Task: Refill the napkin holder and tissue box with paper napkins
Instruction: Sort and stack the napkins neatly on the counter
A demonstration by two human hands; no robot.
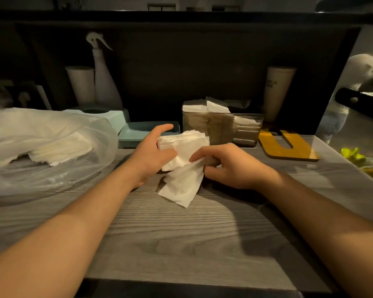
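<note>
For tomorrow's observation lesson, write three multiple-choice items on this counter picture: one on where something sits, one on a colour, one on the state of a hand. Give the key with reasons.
1. Where does the clear napkin holder stand?
A. Behind the hands, at the back of the counter
B. Inside the plastic bag
C. On the top shelf

2. What colour is the flat U-shaped board right of the holder?
A. Blue
B. Yellow-orange
C. Red

3. What is the right hand doing?
A. Resting flat on the wood
B. Gripping the spray bottle
C. Pinching loose napkins off the napkin stack

Key: 1 A, it stands beyond both hands against the dark back wall. 2 B, it shows yellow-orange. 3 C, its fingers curl round white sheets while the left hand steadies the stack.
</note>
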